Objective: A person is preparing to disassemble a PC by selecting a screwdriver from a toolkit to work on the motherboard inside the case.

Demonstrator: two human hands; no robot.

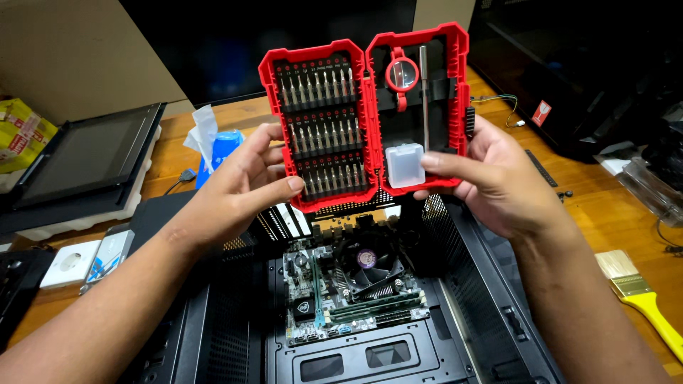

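Both hands, left hand [238, 186] and right hand [491, 181], grasp the open red bit case [366, 117] by its sides, above the computer case [455, 299].

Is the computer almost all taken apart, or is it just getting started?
Just starting, it seems. Done: the black computer case lies open. In hand: the left hand and right hand hold the red bit case open, every bit seated. Left: the motherboard, fan and memory sticks remain mounted.

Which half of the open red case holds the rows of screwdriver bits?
The half held by the left hand: three rows of bits. The half in the right hand holds a magnifier, a driver shaft and a small clear box.
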